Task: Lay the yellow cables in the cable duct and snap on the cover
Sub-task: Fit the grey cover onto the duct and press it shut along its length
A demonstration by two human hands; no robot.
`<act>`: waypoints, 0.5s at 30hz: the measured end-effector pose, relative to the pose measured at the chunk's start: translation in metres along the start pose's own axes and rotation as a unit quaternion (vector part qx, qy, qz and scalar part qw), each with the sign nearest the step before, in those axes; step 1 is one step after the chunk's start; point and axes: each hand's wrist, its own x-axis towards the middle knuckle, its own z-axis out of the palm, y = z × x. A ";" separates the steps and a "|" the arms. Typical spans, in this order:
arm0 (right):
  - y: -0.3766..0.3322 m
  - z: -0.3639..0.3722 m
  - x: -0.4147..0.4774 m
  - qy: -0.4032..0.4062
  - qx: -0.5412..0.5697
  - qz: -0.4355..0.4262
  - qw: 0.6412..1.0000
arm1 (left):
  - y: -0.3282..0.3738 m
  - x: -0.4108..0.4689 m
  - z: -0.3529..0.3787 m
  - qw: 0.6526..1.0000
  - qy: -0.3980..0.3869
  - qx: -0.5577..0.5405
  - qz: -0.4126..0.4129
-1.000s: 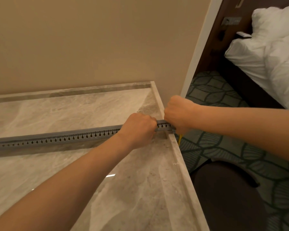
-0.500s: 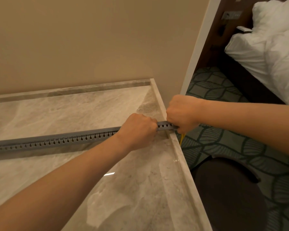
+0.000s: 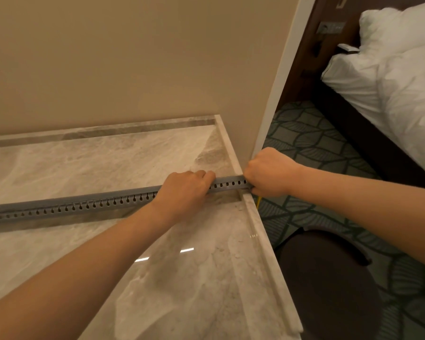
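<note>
The grey slotted cable duct (image 3: 84,204) lies across the marble countertop (image 3: 194,278) from 9 o'clock toward 3 o'clock, its right end reaching the counter's edge. The left hand (image 3: 184,192) presses down on it just inside that end, fingers curled over the top; a second ago it sat as a tighter fist, and now the fingers (image 3: 206,175) have stretched forward along the duct's upper edge. The right hand (image 3: 268,173), at 3 o'clock of the left one, stays clenched around the duct's very tip, off the counter edge. A short length of yellow cable (image 3: 258,203) hangs below that fist at 6 o'clock; how much lies inside the duct is hidden. The duct itself has not shifted. The flattening of the left fingers reads as pressing the cover down along this last stretch, so the snapping-on seems near its end at this side. Whether the cover is fully seated cannot be told.
</note>
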 end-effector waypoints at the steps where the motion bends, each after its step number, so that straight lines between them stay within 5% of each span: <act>1: 0.000 0.000 -0.001 -0.001 0.004 0.002 1.000 | 0.001 -0.001 0.002 1.000 -0.004 0.010 0.001; 8: -0.003 -0.003 -0.008 0.006 -0.024 0.023 0.999 | 0.004 -0.001 0.002 0.999 -0.001 0.039 0.005; 15: -0.020 -0.025 -0.002 -0.079 -0.104 0.050 0.990 | 0.002 -0.005 0.005 0.999 0.011 0.036 0.002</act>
